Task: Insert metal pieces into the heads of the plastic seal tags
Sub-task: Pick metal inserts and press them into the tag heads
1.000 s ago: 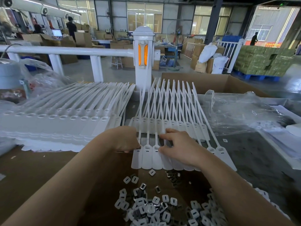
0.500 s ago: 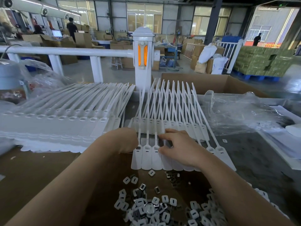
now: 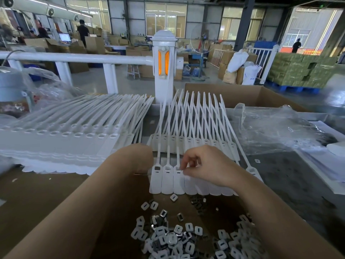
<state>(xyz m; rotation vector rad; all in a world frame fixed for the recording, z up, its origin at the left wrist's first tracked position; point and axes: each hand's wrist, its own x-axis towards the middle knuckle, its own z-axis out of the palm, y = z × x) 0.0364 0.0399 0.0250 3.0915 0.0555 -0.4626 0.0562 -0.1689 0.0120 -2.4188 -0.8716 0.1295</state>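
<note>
A near row of white plastic seal tags (image 3: 167, 181) lies side by side on the bench, straps pointing away, and a second row (image 3: 196, 143) lies behind it. Loose metal pieces (image 3: 177, 238) are heaped in a cardboard box below them. My right hand (image 3: 207, 166) hovers over the near row with curled fingers. Its thumb and forefinger pinch a small metal piece at the head of the third tag from the left. My left hand (image 3: 135, 157) rests at the left end of the rows, its fingers hidden behind the wrist.
A big stack of white tags (image 3: 65, 144) fills the bench on the left. Crumpled clear plastic bags (image 3: 276, 131) lie on the right, an open cardboard box (image 3: 242, 94) stands behind, and a white railing post (image 3: 164, 66) rises just beyond the tags.
My right hand's fingers, earlier stretched out over the back row, have curled in toward the near row's heads. The left hand has barely moved.
</note>
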